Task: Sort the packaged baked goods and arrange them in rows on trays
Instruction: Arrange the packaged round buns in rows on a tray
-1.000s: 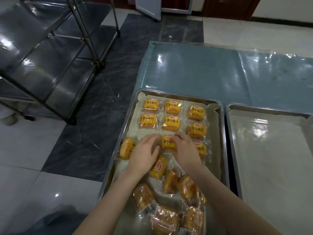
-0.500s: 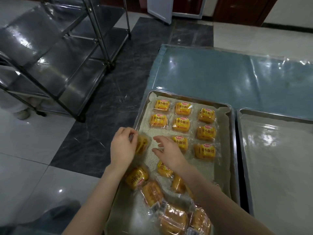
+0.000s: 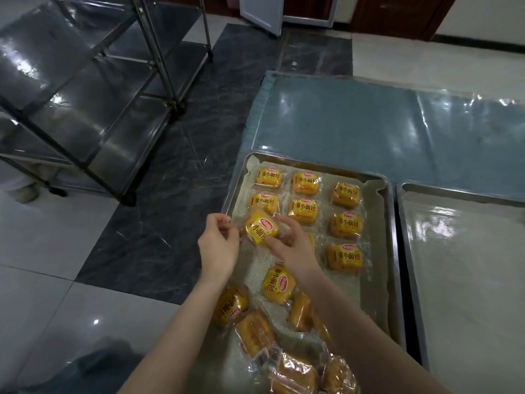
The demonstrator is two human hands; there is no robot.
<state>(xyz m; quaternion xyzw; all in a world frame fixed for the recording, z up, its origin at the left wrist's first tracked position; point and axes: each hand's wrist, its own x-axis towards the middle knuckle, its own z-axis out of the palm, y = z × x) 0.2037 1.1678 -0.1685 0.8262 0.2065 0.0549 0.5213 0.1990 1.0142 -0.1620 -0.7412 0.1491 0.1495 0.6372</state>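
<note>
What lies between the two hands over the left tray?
In the head view, one yellow packaged bun, tilted, sits between the left hand and right hand, both pinching its clear wrapper.

A table (image 3: pixel 355 123) covered in blue cloth under clear plastic sheeting stands on a tiled floor (image 3: pixel 42 294). Two metal trays lie side by side on it, near its front edge. The left tray (image 3: pixel 393 251) is lined with mesh; the right tray (image 3: pixel 403 211) is lined too.
</note>
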